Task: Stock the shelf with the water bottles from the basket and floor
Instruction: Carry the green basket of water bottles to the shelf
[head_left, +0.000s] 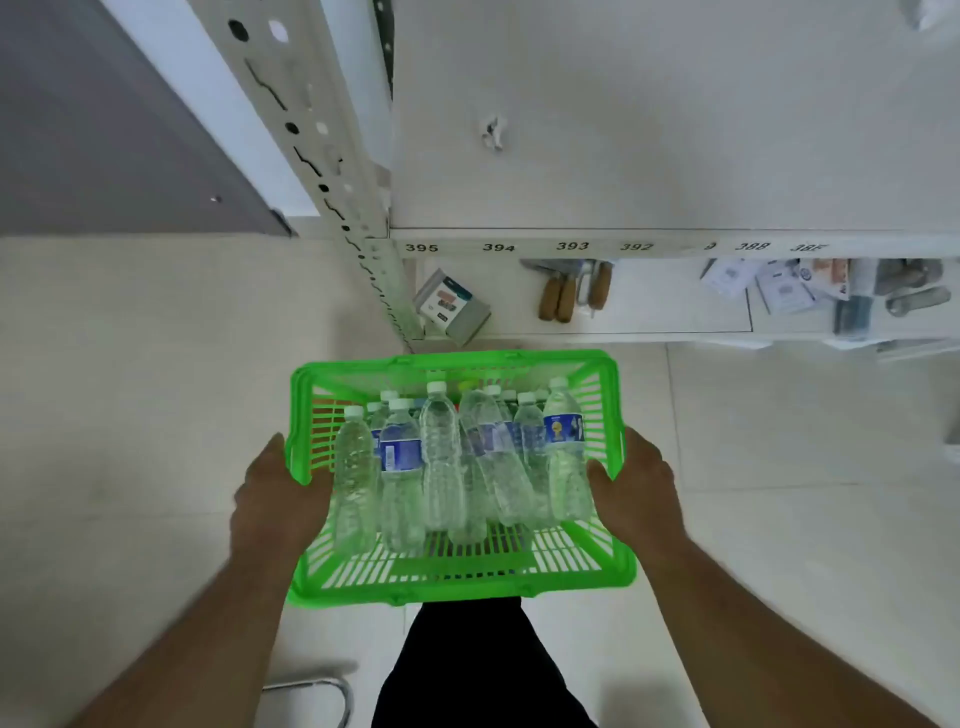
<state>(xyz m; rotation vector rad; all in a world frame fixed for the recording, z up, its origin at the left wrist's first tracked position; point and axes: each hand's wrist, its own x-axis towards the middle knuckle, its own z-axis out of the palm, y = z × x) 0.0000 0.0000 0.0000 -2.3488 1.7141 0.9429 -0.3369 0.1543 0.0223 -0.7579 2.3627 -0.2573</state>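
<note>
A bright green slatted plastic basket (457, 587) is held up in front of me, above the floor. My left hand (278, 499) grips its left rim and my right hand (636, 491) grips its right rim. Several clear water bottles (441, 462) with white caps lie inside, necks pointing toward the shelf; some carry blue labels, like the one at the right side (563, 431). The white shelf board (649, 156) stretches above the basket, bare, with number tags 395 to 388 along its front edge.
A perforated white upright post (332, 171) stands at the shelf's left end. The lower shelf (665, 317) holds a small box (452, 306), wooden-handled tools (571, 291) and packets at the right. A metal tube loop (332, 696) sits on the floor by my dark trouser leg.
</note>
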